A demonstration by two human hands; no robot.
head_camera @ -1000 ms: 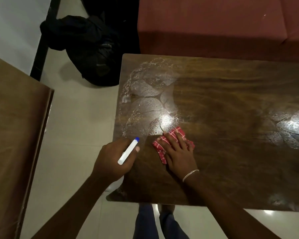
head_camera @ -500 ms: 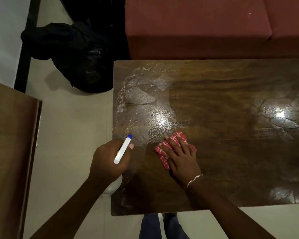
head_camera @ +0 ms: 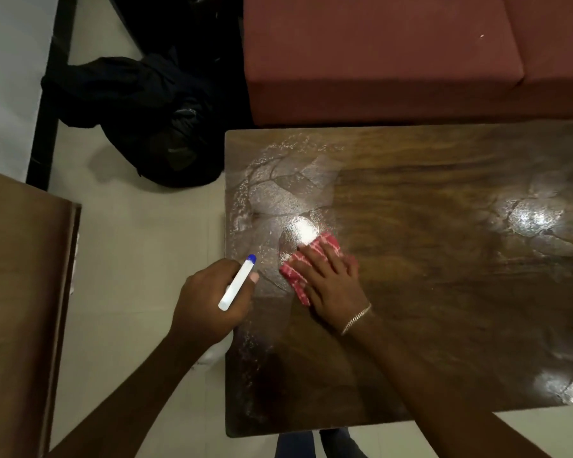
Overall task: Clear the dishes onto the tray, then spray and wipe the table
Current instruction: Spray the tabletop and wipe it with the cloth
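A dark wooden table [head_camera: 444, 292] fills the right half of the view, with wet spray patches glistening at its left end and right side. My right hand [head_camera: 331, 279] lies flat with straight fingers on a red-and-white checked cloth [head_camera: 298, 276], pressing it to the tabletop near the left edge. My left hand [head_camera: 209, 302] hovers at the table's left edge and grips a white spray bottle with a blue tip [head_camera: 237, 282]; most of the bottle is hidden under the hand.
A reddish-brown sofa [head_camera: 394, 61] stands right behind the table. A black bag [head_camera: 153, 117] lies on the pale tiled floor at the table's far left corner. Another wooden surface [head_camera: 20, 309] fills the left edge. My legs [head_camera: 318, 444] show below the table's near edge.
My right hand and the cloth have slid slightly away from me along the wet patch. The left hand with the bottle has stayed beside it, and the view has shifted.
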